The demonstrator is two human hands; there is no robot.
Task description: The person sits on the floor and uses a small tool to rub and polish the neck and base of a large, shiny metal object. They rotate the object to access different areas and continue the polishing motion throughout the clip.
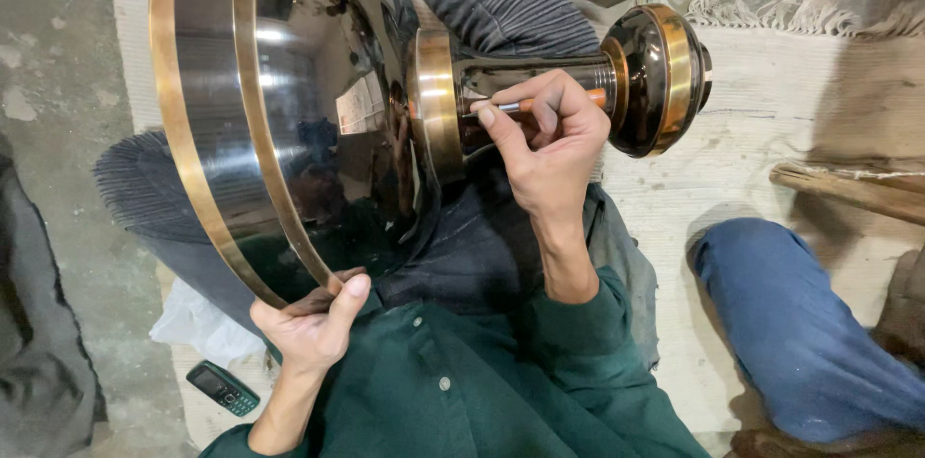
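One large metal vessel (pixel 289 121) lies on its side across the person's lap. Its surface is dark, glossy and mirror-polished. Two brass-coloured bands ring the wide bowl, one brass collar (pixel 436 102) sits where the bowl meets the narrow neck, and one rounded dark end piece (pixel 660 78) with a brass band closes the far end.

The right hand (pixel 549 145) is closed in a pen-style grip around one slim tool (pixel 540 104) with an orange shaft, its tip resting against the neck. The left hand (pixel 313 323) is curled around the bowl's lower rim, thumb pressed on the brass edge.

The person wears a dark green buttoned shirt (pixel 462 381). One small mobile phone (pixel 223 388) lies on the floor near the left hand. A woven pale mat (pixel 771 111) with a fringed edge covers the ground. One blue-trousered knee (pixel 800 323) of another person is at the right.
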